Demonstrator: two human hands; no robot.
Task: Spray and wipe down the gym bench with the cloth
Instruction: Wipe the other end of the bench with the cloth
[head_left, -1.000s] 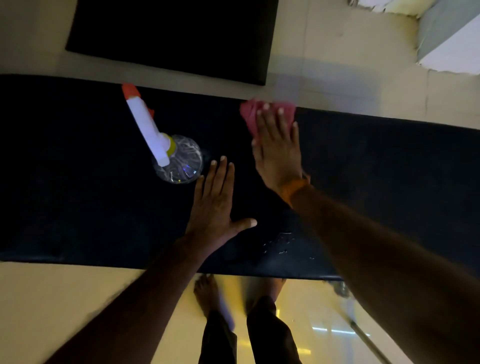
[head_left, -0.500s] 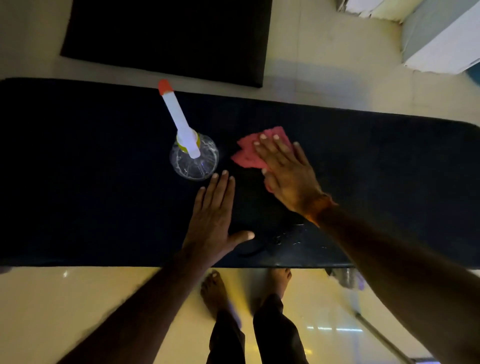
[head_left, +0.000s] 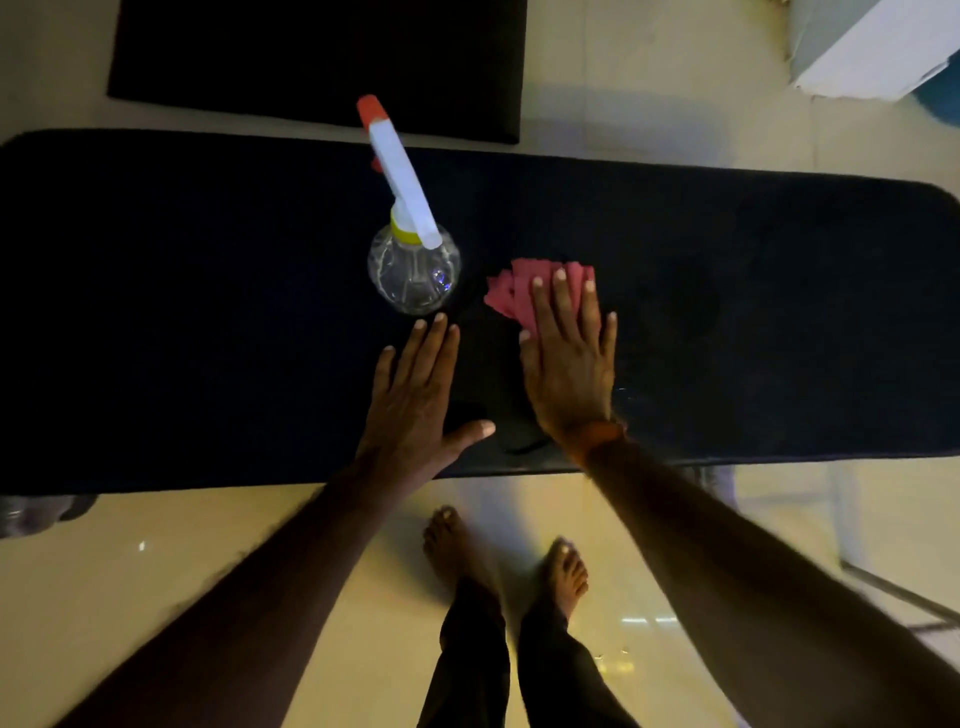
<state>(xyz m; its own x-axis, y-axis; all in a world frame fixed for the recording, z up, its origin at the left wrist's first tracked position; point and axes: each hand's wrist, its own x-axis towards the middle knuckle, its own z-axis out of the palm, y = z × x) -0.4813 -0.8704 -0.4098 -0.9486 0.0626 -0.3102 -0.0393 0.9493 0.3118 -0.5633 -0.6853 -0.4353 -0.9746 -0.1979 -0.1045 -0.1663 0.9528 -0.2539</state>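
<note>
The dark desk (head_left: 208, 322) runs across in front of me, its long near edge just above my bare feet (head_left: 457, 551) on the pale floor (head_left: 156, 597). Beyond its far edge a black mat (head_left: 311, 57) lies on the floor. My right grip (head_left: 566, 364) lies flat on the desk, palm down, fingers stretched out and close together, pressing the cloth (head_left: 511, 293) to the surface. The pink cloth sits under my fingers and sticks out past the fingertips and to their left; the heel of the hand rests on bare desk. My left grip (head_left: 415, 405) lies flat just beside it, spread, thumb out to the right, holding nothing. The spray bottle (head_left: 413, 270) stands upright on the desk right beyond my left fingertips, near the cloth's left edge but apart from it, its white head and red nozzle pointing away from me. A few wet droplets (head_left: 631, 395) glint on the desk by my right wrist.
</note>
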